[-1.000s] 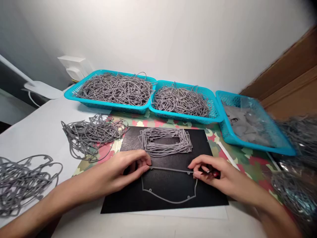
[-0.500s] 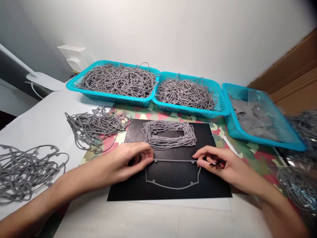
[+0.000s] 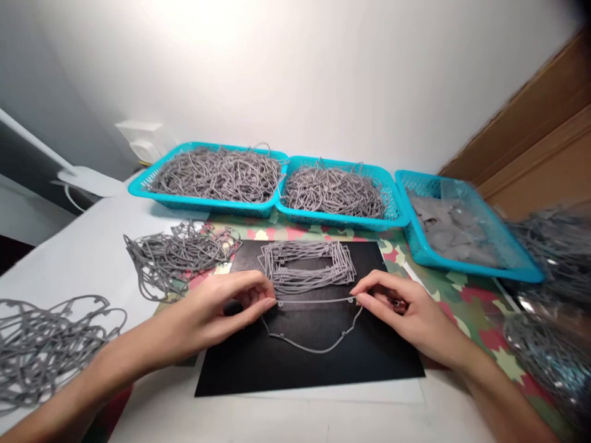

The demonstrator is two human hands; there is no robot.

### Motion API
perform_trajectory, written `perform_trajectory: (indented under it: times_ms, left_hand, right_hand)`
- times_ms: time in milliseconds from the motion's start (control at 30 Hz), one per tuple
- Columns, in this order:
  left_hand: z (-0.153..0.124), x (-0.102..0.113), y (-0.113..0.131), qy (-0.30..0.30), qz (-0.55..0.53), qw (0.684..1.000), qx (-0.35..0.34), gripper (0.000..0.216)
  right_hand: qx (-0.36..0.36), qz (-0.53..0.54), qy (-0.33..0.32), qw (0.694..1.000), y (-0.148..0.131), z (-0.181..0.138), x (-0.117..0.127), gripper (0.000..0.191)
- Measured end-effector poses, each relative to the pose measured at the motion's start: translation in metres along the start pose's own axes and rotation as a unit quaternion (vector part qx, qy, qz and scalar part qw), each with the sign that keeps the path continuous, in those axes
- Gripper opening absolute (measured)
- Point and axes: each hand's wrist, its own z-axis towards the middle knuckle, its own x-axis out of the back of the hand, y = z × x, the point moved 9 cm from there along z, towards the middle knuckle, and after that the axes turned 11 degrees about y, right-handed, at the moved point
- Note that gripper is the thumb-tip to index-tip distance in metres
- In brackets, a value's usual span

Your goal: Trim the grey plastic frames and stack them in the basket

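A thin grey rubber gasket (image 3: 310, 351), a loop with small tabs, hangs between my two hands over a black board (image 3: 295, 375). My left hand (image 3: 242, 304) pinches its upper left corner between thumb and fingers. Its upper right corner is gripped by my right hand (image 3: 388, 301), which also has a small dark reddish object, too hidden to name, tucked against the palm. The top edge is stretched nearly straight, while the lower edge sags. Just behind lies a stack of similar gaskets (image 3: 307, 286) on the board, laid over one another as a rectangular ring.
Two blue baskets (image 3: 207, 203) (image 3: 341, 218) heaped with grey loops stand along the wall. A third basket (image 3: 471, 267) at right holds grey pieces in clear plastic. Tangled loops (image 3: 180, 252) (image 3: 55, 344) lie at left. Plastic-bagged loops (image 3: 545, 351) and cardboard (image 3: 540, 123) are at right.
The gasket's lower part has lost its flat outline and now sags, as if lifted off the board. Both hands still hold its upper corners. The whole view has shifted slightly.
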Motion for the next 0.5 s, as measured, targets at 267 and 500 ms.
perform_trajectory:
  times_ms: [267, 500]
  left_hand:
    - [0.043, 0.035, -0.013, 0.136, -0.045, 0.989, 0.042, 0.035]
    - [0.028, 0.093, -0.021, 0.218, 0.154, 0.964, 0.015, 0.037]
  right_hand:
    - [0.095, -0.099, 0.098, 0.986, -0.044, 0.060, 0.009, 0.029]
    - [0.148, -0.158, 0.168, 0.962, -0.045, 0.057, 0.014, 0.024]
